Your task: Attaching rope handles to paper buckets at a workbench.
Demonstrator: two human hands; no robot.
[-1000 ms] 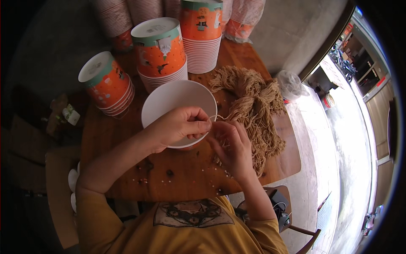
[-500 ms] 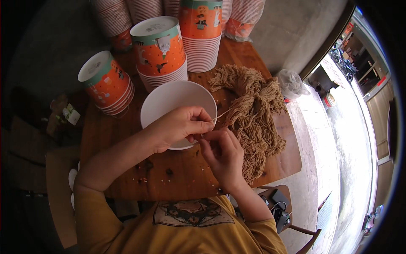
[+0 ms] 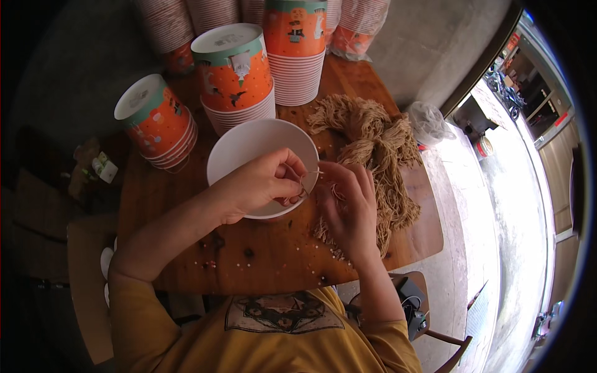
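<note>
A white round bowl [image 3: 249,140] stands on the wooden table in front of me. Over its near right side my left hand [image 3: 264,180] is closed, thumb and forefinger pinching a thin tan cord [image 3: 309,181]. A short end of the cord sticks out to the right. Close beside that end is my right hand [image 3: 356,208], its fingers curved and apart from the thumb. Whether its fingertips touch the cord is unclear. Behind the right hand lies a big bundle of tan yarn strands [image 3: 382,155], gathered near its upper middle and partly covered by that hand.
Upside-down stacks of orange paper tubs stand at left [image 3: 155,121], centre [image 3: 233,81] and back [image 3: 295,56]. Bagged tubs [image 3: 352,37] line the wall. Small pale beads [image 3: 239,265] are scattered along the table's near edge. A clear plastic bag [image 3: 429,124] sits at right.
My right hand has moved away from the left fingertips, to the right, and its fingers have opened out. My left hand stays over the bowl with the cord.
</note>
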